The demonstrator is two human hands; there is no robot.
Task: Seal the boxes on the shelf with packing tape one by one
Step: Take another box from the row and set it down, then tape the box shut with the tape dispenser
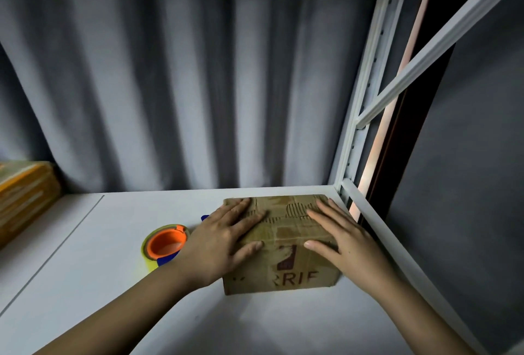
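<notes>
While both palms lie flat on a small cardboard box [283, 244], a person works at a white shelf [99, 283] in front of a grey curtain [170, 71]. The left hand [224, 241] covers the box's nine o'clock edge and the right hand [340, 241] its three o'clock edge; fingers on both are straight and spread, pressing down and gripping nothing, with each thumb draped over the near top edge. That hold looks meant either to keep the flaps shut or to smooth tape already laid; strips of tape seem to cross the lid, though how complete the seal is cannot be told.

The box sits at about two o'clock on the shelf, close to the white metal upright [360, 116] in the far right corner, its printed face toward the camera.

The roll of packing tape [166, 244], yellowish with an orange core, rests at nine o'clock from the box, just beside the left wrist, within easy reach. A blue part shows beneath it, unclear what. At far nine o'clock, a stack of other boxes [25, 198] appears wrapped in yellow tape.
</notes>
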